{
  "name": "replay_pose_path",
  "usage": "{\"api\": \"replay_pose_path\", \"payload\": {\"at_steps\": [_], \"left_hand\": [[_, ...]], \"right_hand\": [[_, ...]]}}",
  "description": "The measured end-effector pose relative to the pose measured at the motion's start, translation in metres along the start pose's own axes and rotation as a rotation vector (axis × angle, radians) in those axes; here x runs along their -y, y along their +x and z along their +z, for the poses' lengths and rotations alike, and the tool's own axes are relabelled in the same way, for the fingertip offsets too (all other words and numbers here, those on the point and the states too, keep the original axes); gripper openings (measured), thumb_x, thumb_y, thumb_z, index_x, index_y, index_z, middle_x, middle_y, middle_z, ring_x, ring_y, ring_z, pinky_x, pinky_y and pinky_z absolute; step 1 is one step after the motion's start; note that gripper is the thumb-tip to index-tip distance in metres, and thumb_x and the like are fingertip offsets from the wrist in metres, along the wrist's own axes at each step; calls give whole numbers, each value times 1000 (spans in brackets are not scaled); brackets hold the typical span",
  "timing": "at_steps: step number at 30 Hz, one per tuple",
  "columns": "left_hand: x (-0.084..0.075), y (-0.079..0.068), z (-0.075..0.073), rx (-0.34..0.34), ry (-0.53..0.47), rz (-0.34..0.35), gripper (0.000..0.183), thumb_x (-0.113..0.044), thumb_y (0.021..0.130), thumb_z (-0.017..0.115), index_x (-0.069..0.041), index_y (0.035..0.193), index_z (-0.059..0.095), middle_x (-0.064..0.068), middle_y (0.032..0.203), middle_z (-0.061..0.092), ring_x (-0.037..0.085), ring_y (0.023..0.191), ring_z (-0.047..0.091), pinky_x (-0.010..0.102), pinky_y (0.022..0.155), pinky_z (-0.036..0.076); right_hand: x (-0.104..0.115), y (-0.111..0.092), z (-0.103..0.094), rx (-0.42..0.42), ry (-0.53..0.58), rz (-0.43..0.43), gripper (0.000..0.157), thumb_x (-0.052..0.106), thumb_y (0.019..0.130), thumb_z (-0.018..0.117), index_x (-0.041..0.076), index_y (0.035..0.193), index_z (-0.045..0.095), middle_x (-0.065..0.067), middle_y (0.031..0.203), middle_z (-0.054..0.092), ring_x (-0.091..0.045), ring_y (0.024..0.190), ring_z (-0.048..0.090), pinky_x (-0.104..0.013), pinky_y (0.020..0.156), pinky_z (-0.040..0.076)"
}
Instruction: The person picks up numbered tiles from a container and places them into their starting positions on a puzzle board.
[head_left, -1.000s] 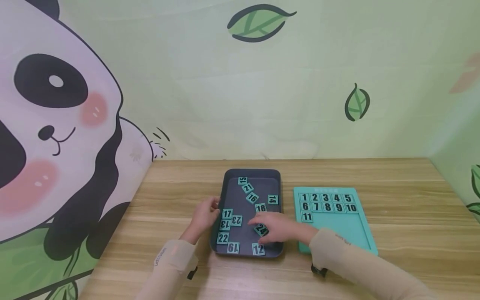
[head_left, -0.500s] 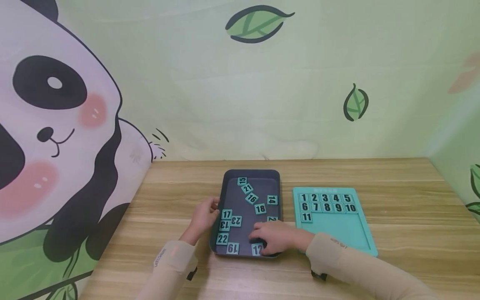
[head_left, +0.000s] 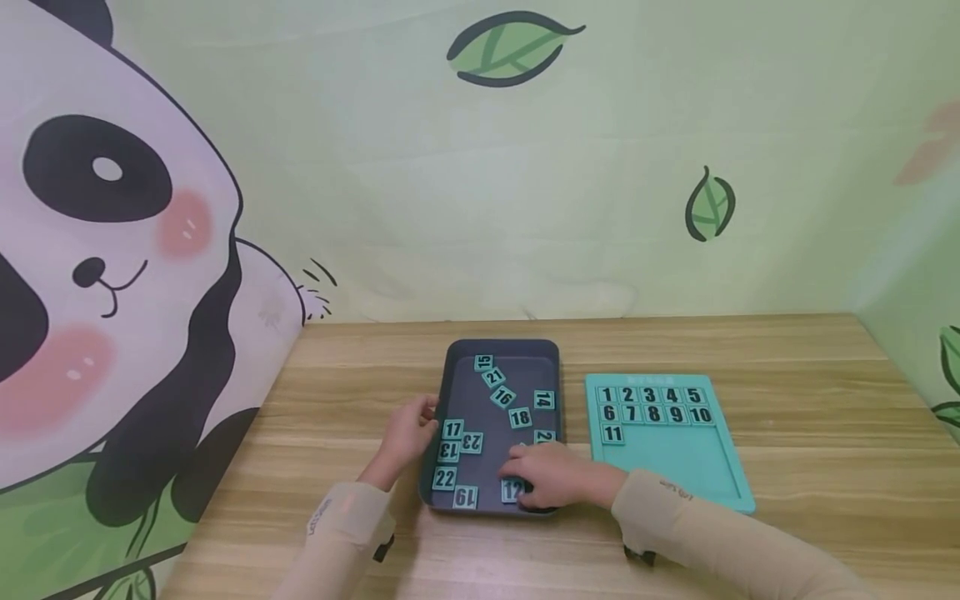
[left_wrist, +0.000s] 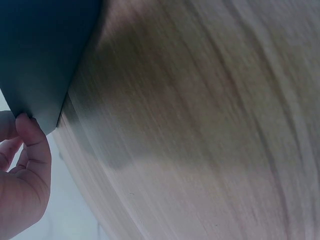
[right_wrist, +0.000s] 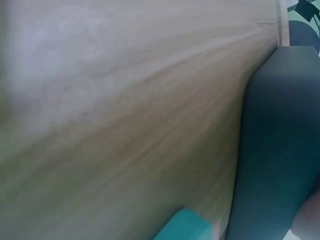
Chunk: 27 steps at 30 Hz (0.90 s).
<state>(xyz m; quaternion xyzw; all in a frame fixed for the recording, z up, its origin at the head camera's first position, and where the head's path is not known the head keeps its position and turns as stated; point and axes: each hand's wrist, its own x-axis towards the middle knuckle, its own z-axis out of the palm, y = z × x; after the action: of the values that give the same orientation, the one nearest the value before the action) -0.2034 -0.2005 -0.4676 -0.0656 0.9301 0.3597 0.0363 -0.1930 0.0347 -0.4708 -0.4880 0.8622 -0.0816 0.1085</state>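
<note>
A dark tray (head_left: 487, 350) holds several loose teal number tiles, among them 18 (head_left: 520, 417), 23 (head_left: 472, 442) and 19 (head_left: 465, 497). My left hand (head_left: 408, 433) grips the tray's left rim; in the left wrist view its thumb and fingers (left_wrist: 35, 135) pinch the wall's edge. Inside the tray's near right corner, my right hand (head_left: 555, 475) has its thumb and fingertips at opposite sides of the tile 12 (head_left: 512, 490), pinching it. That hand covers another tile and part of one beside the right wall. Only a blurred bit of the right hand enters the right wrist view.
Right of the tray lies a teal board (head_left: 667, 467). Tiles 1 to 10 fill its first two rows, and tile 11 (head_left: 613, 433) begins the third. Both stand on a wooden table (head_left: 360, 358) before a panda-print backdrop (head_left: 525, 208).
My right hand has come down and toward me from beside tile 24 to tile 12, which has shifted slightly away from the near wall. Tile 18 is uncovered. The left hand stays put.
</note>
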Motion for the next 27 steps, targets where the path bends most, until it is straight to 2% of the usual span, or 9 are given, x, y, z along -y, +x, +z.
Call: {"api": "replay_pose_path", "payload": {"at_steps": [5, 12, 20, 23, 27], "left_hand": [[1, -1, 1, 1, 2, 3, 34, -3, 84, 52, -5, 118, 51, 12, 100, 57, 23, 91, 56, 33, 74, 51], [3, 0, 2, 2, -3, 4, 33, -3, 84, 52, -5, 117, 51, 12, 100, 57, 24, 91, 56, 34, 74, 51], [2, 0, 1, 7, 0, 3, 33, -4, 85, 51, -5, 118, 51, 13, 101, 57, 24, 91, 56, 34, 73, 51], [1, 0, 0, 13, -1, -6, 33, -5, 85, 51, -6, 118, 50, 13, 102, 57, 24, 93, 56, 34, 74, 51], [0, 0, 1, 15, 6, -12, 33, -5, 85, 51, -6, 119, 50, 12, 102, 57, 24, 93, 56, 34, 75, 51]], "right_hand": [[-2, -3, -1, -38, 80, -5, 37, 27, 78, 61, 13, 111, 61, 4, 90, 52, -4, 73, 46, -18, 70, 47], [-8, -11, -11, -122, 226, -48, 35, 19, 75, 60, 9, 108, 63, 2, 93, 50, -6, 79, 45, -16, 71, 45], [-25, -30, -28, -198, 335, 12, 34, 11, 75, 57, 7, 108, 63, 1, 92, 46, -3, 63, 40, -13, 55, 40], [-34, -38, -32, -251, 337, 14, 34, 8, 74, 57, 4, 107, 62, 0, 91, 47, -1, 58, 37, -14, 51, 39], [-45, -50, -37, -327, 268, 41, 34, 8, 73, 60, 4, 106, 63, 0, 91, 50, 0, 57, 36, -13, 48, 36]]}}
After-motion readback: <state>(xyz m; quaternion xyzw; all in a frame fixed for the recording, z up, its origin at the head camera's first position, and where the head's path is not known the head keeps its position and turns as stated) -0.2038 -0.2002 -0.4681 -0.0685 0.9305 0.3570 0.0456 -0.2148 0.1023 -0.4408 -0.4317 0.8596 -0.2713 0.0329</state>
